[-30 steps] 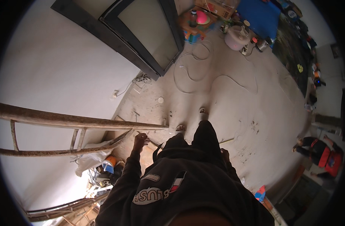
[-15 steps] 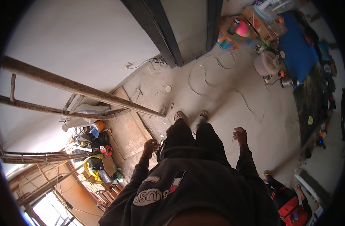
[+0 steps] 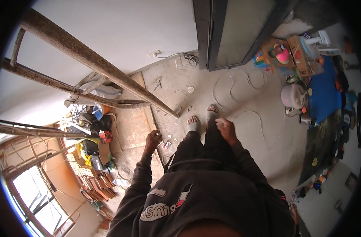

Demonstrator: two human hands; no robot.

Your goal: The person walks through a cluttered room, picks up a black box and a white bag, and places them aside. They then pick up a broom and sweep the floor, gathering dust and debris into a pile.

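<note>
- Down by the person's sides, both hands hang over a dusty concrete floor [image 3: 243, 130], seen from above past a dark hooded top.
- Left hand [image 3: 153, 139] is curled loosely at the end of a dark sleeve; I cannot tell whether it grips anything.
- It hangs just above the edge of a flat brown board [image 3: 134, 124] lying on the floor, with small bits of debris near it.
- Right hand [image 3: 226, 129] is half closed, and a small pale thing shows at its fingertips [image 3: 220, 123]; what it is cannot be made out.
- This hand sits just beside the right foot, which wears a white sandal [image 3: 211, 114]; the other sandal is close to its left.
- Rusty ladder rails [image 3: 94, 60] slant across from the upper left, one ending on the floor near the feet.
- A white wire [image 3: 231, 85] loops over the floor ahead of the feet, toward a dark-framed door [image 3: 212, 35].
- Clutter of bags and tools [image 3: 89, 130] lies to the left of the board, well apart from the right hand.
- Farther off at the right are a pale round cooker pot [image 3: 293, 96], a blue sheet [image 3: 324, 93] and cardboard boxes [image 3: 301, 53].
</note>
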